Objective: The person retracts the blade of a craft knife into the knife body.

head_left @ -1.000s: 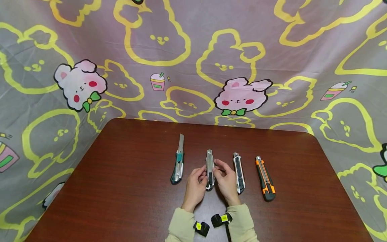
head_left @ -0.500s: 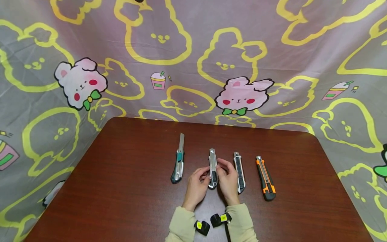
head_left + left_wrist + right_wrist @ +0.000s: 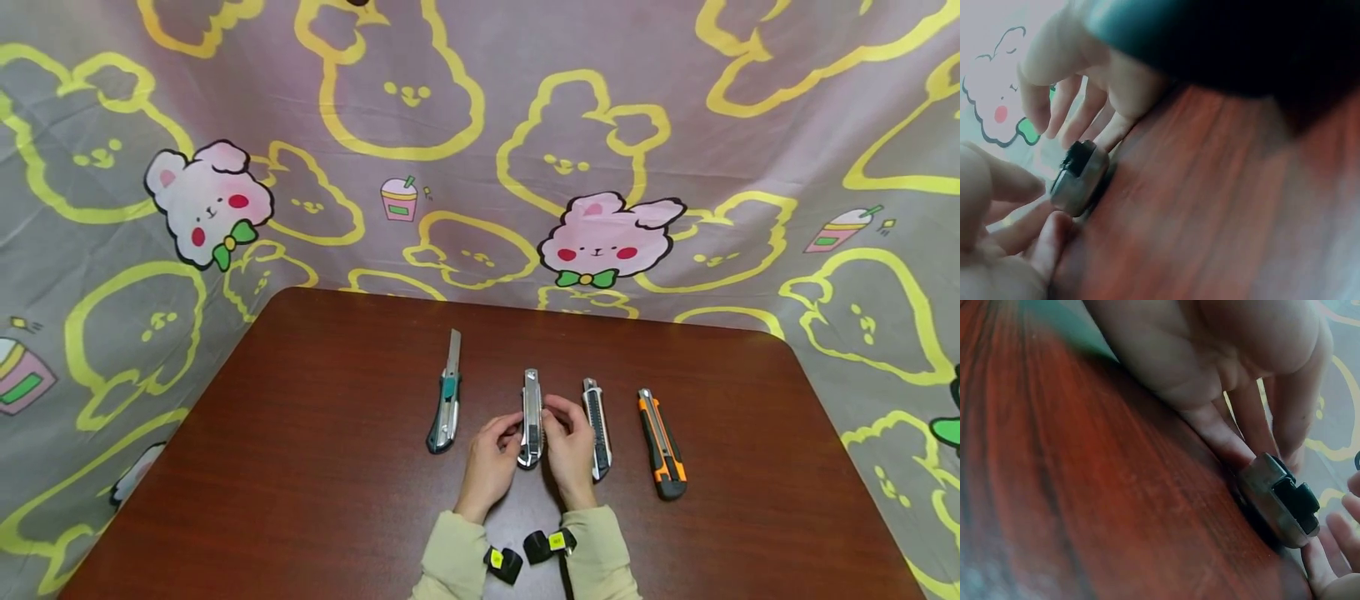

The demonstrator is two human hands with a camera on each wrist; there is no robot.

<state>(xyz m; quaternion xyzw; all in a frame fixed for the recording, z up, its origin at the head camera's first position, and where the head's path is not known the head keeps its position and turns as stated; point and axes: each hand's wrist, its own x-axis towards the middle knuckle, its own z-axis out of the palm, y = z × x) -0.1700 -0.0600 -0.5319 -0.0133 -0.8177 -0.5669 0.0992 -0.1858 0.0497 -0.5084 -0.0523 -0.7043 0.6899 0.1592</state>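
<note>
A silver snap-off utility knife point(image 3: 531, 412) with a black slider lies on the table between both hands, blade end pointing away. My left hand point(image 3: 489, 475) touches its left edge with the fingertips. On the right edge rest the fingers of my right hand point(image 3: 572, 462). Both wrist views show the rounded butt of the knife, its metal end point(image 3: 1082, 184) and black slider point(image 3: 1297, 500), low over the wood with fingers on either side. Neither hand wraps round it. The right hand's far fingers are close to a silver-and-black utility knife point(image 3: 598, 433).
Left of the hands lies a teal-and-silver utility knife point(image 3: 445, 421) with its blade extended. An orange-and-black utility knife point(image 3: 663, 450) lies farthest right. The brown table point(image 3: 315, 433) ends at a printed cloth point(image 3: 450, 242) behind and at both sides.
The silver knife has shifted slightly right between the other knives, with both hands staying at its sides. The whole head view has drifted a little too.
</note>
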